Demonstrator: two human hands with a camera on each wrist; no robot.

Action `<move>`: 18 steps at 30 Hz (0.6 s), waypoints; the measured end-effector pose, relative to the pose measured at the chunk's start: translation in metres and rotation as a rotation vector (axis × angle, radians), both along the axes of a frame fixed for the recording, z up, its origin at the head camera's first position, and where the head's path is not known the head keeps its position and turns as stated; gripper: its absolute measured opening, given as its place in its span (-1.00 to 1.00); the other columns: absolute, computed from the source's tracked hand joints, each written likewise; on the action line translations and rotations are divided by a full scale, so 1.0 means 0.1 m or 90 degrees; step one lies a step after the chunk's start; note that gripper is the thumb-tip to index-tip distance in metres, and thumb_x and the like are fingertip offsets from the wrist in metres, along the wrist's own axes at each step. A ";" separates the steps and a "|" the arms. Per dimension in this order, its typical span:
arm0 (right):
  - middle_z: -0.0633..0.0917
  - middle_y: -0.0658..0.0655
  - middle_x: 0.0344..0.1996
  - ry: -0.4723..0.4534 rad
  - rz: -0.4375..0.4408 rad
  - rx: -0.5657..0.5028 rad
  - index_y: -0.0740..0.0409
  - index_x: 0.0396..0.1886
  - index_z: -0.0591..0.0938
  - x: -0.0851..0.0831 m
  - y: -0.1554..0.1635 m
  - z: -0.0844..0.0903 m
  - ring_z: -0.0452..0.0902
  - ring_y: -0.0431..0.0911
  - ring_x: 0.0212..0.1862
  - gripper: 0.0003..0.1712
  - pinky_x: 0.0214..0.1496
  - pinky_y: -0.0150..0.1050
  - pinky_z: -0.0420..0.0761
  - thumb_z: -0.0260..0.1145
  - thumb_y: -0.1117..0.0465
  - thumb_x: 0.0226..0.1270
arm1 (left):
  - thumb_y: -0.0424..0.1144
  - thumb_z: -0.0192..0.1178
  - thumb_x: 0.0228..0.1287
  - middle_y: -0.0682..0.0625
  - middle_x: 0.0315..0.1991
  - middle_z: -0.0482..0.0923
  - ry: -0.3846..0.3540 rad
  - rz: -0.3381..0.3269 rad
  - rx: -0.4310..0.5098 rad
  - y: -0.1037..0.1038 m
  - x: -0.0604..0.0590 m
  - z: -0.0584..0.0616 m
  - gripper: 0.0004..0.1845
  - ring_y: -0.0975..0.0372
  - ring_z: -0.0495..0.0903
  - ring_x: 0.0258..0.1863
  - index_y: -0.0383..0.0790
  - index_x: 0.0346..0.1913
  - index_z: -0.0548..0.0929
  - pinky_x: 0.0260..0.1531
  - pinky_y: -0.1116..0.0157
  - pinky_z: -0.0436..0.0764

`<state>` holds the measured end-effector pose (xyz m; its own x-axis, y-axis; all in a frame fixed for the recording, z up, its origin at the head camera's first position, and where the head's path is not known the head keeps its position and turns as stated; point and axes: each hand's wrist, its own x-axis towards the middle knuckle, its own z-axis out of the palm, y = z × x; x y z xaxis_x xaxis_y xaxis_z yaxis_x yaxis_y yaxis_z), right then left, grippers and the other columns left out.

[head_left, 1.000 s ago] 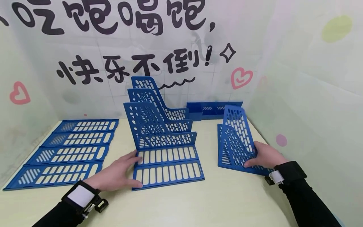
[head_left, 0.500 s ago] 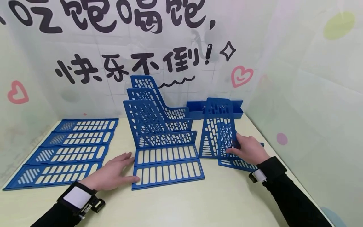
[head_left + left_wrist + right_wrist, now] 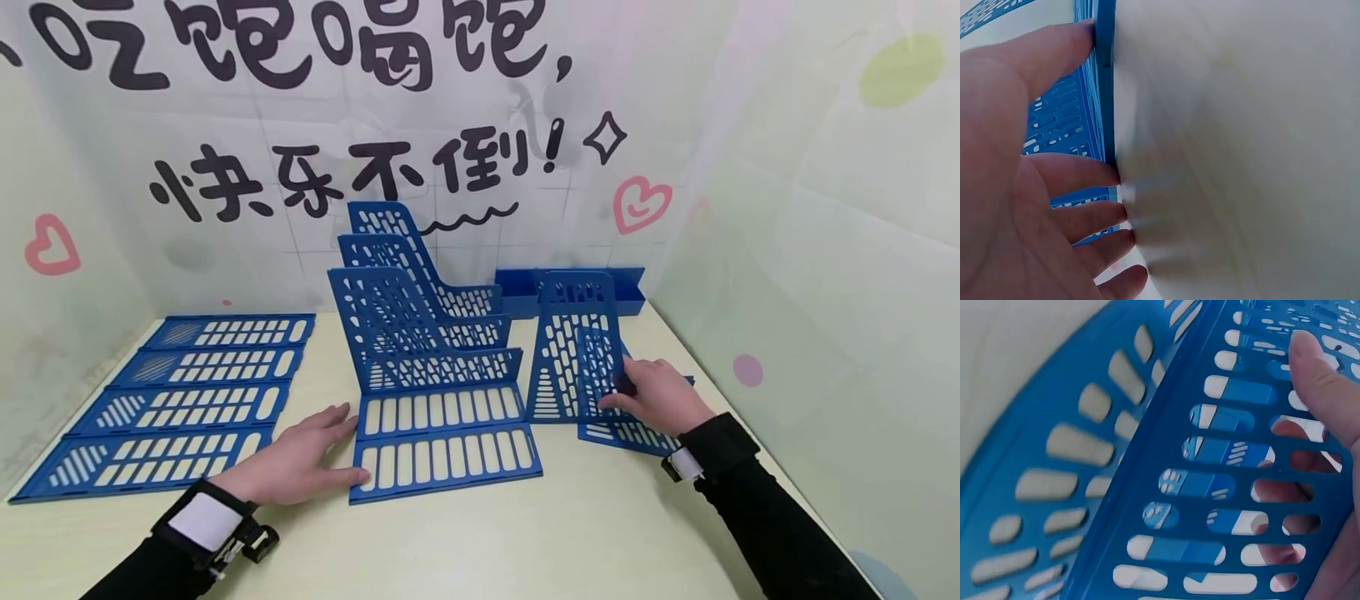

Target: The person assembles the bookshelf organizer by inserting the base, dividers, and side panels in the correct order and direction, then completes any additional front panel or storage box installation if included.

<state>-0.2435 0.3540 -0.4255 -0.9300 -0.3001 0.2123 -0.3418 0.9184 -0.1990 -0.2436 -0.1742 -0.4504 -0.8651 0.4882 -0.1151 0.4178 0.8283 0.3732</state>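
Observation:
A blue file rack (image 3: 442, 434) stands mid-table, with upright perforated dividers (image 3: 390, 312) at the back and two slotted base sections lying flat in front. My left hand (image 3: 296, 458) rests along the left edge of these sections, fingers spread and thumb at the front corner. In the left wrist view, the thumb and index fingertip touch the blue edge (image 3: 1105, 87). My right hand (image 3: 666, 397) pinches the right edge of a loose perforated divider (image 3: 558, 333), held upright just right of the rack. Its fingers show through the slots in the right wrist view.
Another loose divider (image 3: 626, 437) lies behind and under the right hand. Several flat blue panels (image 3: 180, 454) lie in a row at the left. A long blue compartment box (image 3: 517, 308) sits against the back wall, partly hidden by the held divider. Fabric walls enclose the table.
My right hand has lifted the divider off the other one and carried it left toward the rack, then lowered it slightly. My left hand has eased slightly back at the rack's edge.

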 end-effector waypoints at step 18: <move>0.82 0.02 -0.27 0.044 0.169 0.040 0.10 0.00 0.69 -0.08 -0.66 -0.01 0.72 -0.13 -0.30 -0.80 -0.17 -0.22 0.72 0.47 0.12 0.56 | 0.37 0.65 0.00 -0.61 0.67 0.07 -0.046 -0.022 -0.027 0.09 -0.04 0.11 0.30 -0.56 0.13 0.61 -0.52 0.59 0.40 0.45 -0.54 0.31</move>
<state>-0.2511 0.2879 -0.4261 -0.8010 -0.5463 0.2451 -0.5830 0.8047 -0.1118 -0.2472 -0.1647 -0.4393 -0.8368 0.5106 -0.1977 0.4190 0.8296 0.3691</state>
